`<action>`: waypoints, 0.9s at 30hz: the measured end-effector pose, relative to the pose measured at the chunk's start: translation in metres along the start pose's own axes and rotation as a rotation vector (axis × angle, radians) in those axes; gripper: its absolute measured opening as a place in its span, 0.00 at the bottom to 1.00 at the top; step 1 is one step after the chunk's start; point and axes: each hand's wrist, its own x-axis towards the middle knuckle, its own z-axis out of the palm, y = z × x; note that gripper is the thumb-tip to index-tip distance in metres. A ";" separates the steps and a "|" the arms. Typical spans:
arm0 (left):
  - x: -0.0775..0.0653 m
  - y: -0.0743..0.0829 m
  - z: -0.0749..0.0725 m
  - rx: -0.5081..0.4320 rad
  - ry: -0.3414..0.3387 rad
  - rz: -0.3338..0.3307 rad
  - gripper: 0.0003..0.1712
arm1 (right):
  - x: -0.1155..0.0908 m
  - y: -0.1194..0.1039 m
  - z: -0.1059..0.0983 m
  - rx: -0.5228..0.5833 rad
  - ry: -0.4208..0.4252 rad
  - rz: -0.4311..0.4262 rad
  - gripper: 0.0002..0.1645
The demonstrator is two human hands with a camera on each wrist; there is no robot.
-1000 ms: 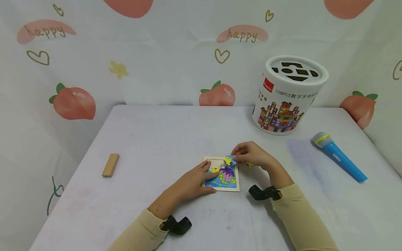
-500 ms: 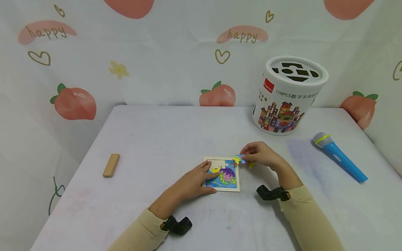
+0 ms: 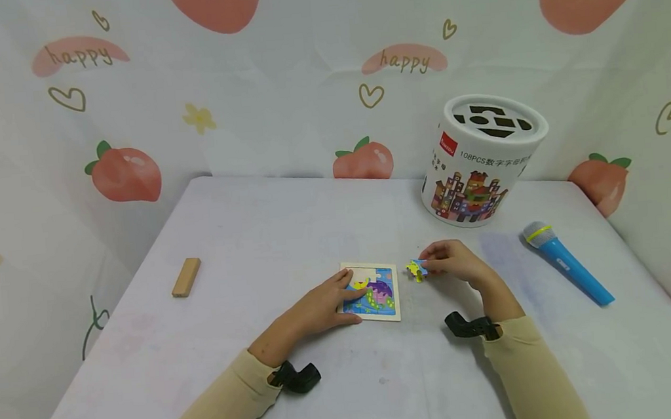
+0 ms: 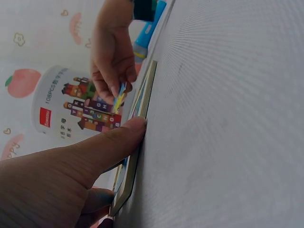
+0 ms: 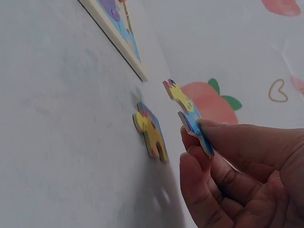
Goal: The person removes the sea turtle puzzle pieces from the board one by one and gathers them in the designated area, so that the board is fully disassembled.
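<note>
A small jigsaw board (image 3: 395,297) with a pale wooden frame and a purple, yellow and blue picture lies flat mid-table. My left hand (image 3: 313,306) rests on its left side, fingers stretched over the picture. In the left wrist view, the thumb (image 4: 114,145) lies along the board's edge. To the right of the board, my right hand (image 3: 455,262) pinches a blue and yellow puzzle piece (image 5: 190,109) between thumb and fingers, above the table. Another yellow puzzle piece (image 5: 153,133) lies on the table just under it. The right hand's lower fingers are curled.
A white printed bucket (image 3: 474,166) with a slotted lid stands at the back right. A blue toy microphone (image 3: 571,266) lies at the right. Far left is a small wooden block (image 3: 186,277). A patterned cloth hangs behind the table.
My right hand has moved right, carrying the pinched puzzle piece from the board's upper right corner to above the loose piece. My left hand has stayed on the board.
</note>
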 end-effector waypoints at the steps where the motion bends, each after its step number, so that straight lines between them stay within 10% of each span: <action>1: 0.000 0.000 0.000 0.001 0.000 0.000 0.33 | -0.001 0.001 -0.001 0.000 0.003 0.002 0.17; 27: 0.001 -0.002 0.003 0.020 -0.008 -0.008 0.34 | -0.012 0.022 -0.020 0.044 0.047 0.037 0.20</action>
